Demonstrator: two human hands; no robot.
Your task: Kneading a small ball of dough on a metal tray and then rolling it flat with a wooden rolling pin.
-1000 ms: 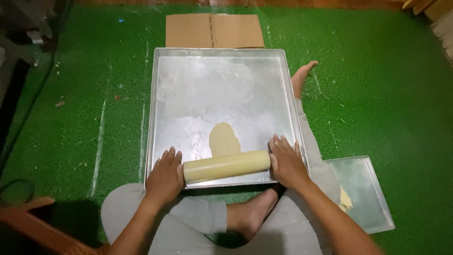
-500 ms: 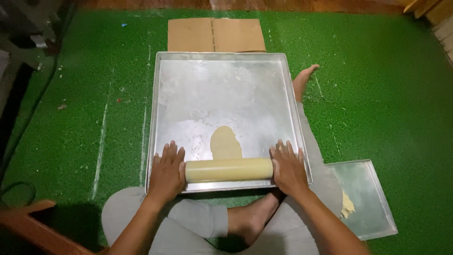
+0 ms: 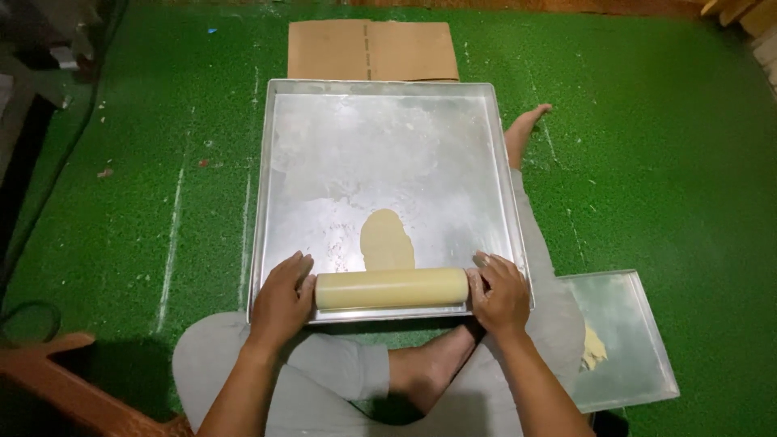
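Green mat: both hands' grip (image 3: 283, 295) (image 3: 500, 293) apparently presses roller (image 3: 392, 288).

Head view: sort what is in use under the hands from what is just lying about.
In use:
- left hand and right hand, one at each end of the rolling pin
- flattened dough
- large metal tray

Lying about:
- cardboard sheet
- small tray holding a dough scrap
- green mat

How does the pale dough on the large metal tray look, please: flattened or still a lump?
Flattened: the pale dough lies as a thin oval sheet.
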